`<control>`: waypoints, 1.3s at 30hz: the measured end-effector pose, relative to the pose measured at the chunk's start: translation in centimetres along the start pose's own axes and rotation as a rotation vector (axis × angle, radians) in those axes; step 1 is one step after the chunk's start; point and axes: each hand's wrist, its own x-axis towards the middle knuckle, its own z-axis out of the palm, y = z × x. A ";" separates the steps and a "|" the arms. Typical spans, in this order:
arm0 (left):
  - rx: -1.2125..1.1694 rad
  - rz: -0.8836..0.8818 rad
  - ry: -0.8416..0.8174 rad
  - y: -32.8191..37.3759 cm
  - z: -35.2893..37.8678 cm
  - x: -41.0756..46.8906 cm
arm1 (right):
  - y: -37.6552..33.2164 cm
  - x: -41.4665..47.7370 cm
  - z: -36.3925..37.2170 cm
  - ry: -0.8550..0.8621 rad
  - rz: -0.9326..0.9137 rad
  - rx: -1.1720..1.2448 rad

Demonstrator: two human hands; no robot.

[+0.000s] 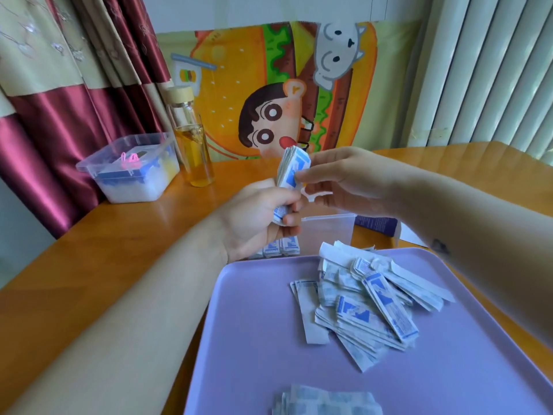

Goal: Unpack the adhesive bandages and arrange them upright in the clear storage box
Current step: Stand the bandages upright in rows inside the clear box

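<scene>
My left hand (257,214) grips the lower end of a thick upright stack of blue-and-white wrapped bandages (291,167). My right hand (344,178) pinches the stack's right edge between thumb and fingers, with a thin white strip looped near its lower fingers. Just below and behind the hands stands the clear storage box (327,232), with a few bandages (279,247) upright at its left side. A loose pile of bandages (368,304) lies on the lilac tray (248,339), and another small bundle (326,402) lies at the tray's front edge.
A lidded clear tub (128,172) with blue and pink items sits at the back left of the wooden table (119,244). Beside it stands a glass bottle (191,139) of amber liquid. A purple carton (377,224) lies behind the tray on the right.
</scene>
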 end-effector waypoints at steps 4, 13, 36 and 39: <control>0.006 -0.026 -0.073 0.0 -1.6 2.4 | 0.4 2.2 -0.8 -0.081 0.068 0.119; 0.030 -0.083 -0.115 -0.7 -3.9 7.4 | 1.5 6.2 -2.1 0.034 -0.012 0.056; 1.598 -0.450 -0.445 -3.3 -5.3 12.3 | 6.6 10.8 -0.5 -0.118 0.612 -1.070; 1.615 -0.438 -0.452 -3.2 -5.1 12.2 | 6.7 10.8 -0.1 -0.086 0.509 -1.356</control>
